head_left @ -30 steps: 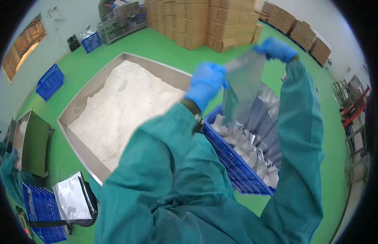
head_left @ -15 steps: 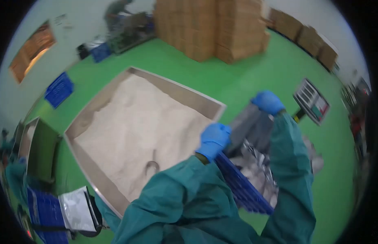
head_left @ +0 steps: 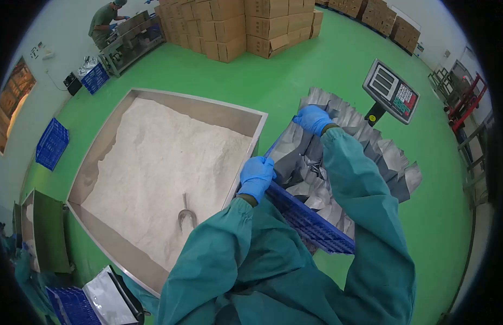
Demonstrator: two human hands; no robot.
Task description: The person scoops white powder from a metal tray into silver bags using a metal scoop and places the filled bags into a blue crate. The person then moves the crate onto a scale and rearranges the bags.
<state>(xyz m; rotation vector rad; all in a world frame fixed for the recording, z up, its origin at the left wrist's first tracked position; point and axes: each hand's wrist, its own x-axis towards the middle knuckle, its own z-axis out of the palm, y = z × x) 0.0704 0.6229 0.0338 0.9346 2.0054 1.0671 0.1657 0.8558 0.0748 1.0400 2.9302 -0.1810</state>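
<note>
My left hand (head_left: pixel 257 177), in a blue glove, is closed at the top edge of a blue crate (head_left: pixel 311 219), beside the tray's right rim. My right hand (head_left: pixel 313 119), also gloved in blue, pinches the upper edge of a silver-grey bag (head_left: pixel 292 150) above the crate. Several more open silver bags (head_left: pixel 381 157) stand in a row behind and to the right of it. To the left, a large metal tray (head_left: pixel 208 104) holds white powder (head_left: pixel 170 157), with a metal scoop (head_left: pixel 186 216) lying in it near my left sleeve.
A scale display (head_left: pixel 391 91) stands behind the bags. Stacked cartons (head_left: pixel 224 32) are at the back. A co-worker (head_left: pixel 104 24) stands at a metal bench at upper left. Blue crates (head_left: pixel 52 143) lie on the green floor at left. At lower left is a silver bag (head_left: pixel 108 295) on a blue crate.
The camera view has shifted and sharpened. My right hand has moved lower and nearer my left hand, still with the grey bag. More of the bag row now shows.
</note>
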